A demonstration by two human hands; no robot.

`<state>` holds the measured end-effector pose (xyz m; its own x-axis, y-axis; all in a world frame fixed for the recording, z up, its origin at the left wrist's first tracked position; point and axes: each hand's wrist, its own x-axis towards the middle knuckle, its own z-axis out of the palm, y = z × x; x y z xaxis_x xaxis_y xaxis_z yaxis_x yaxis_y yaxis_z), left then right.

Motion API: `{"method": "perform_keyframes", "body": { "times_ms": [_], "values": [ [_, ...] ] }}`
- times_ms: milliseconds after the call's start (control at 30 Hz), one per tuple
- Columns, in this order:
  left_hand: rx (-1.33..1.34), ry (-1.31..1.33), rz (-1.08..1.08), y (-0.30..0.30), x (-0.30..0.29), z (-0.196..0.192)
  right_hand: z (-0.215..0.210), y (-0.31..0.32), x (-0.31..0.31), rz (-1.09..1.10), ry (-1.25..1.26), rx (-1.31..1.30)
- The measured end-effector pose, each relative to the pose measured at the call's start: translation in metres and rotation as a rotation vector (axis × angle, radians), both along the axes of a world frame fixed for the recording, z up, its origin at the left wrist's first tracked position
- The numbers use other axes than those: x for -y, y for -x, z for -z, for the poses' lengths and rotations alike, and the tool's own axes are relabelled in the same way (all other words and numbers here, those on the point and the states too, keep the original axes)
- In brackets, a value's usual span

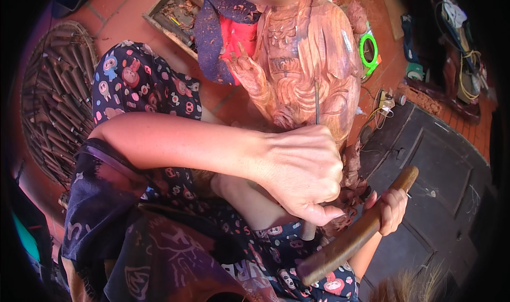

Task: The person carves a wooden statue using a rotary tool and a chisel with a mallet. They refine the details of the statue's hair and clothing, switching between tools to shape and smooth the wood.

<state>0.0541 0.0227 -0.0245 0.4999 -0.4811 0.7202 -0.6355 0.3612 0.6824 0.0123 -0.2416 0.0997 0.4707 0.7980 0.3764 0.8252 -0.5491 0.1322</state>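
A reddish wooden statue [324,52] with carved robe folds lies in front of me. My left hand [303,169] reaches across from the left, closed in a fist around a chisel. The thin metal shank of the chisel [317,103] points away from me, its tip against the carved folds. Its handle end shows below my thumb. At the lower right my right hand [392,211] grips a long, rounded wooden mallet [340,249]. The mallet slants, its thick near end close to the chisel's handle end but apart from it.
At left a round basket [32,111] is full of chisels with wooden handles. A wooden box [188,49] of shavings stands beyond my knee. Dark cloth [212,52] lies beside the statue. A bright green ring [368,55], a black panel [441,158] and bristles [409,288] are at right.
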Motion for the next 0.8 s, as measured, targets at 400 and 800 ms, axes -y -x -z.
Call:
{"method": "perform_keyframes", "body": {
  "times_ms": [400,800],
  "values": [
    [-0.012,0.028,-0.026,-0.003,0.001,0.001,0.0,0.006,0.005,0.07,0.01,-0.07],
    [-0.011,0.016,-0.065,-0.006,-0.004,-0.002,0.004,0.003,0.008,0.191,0.051,-0.073]
  ]
}}
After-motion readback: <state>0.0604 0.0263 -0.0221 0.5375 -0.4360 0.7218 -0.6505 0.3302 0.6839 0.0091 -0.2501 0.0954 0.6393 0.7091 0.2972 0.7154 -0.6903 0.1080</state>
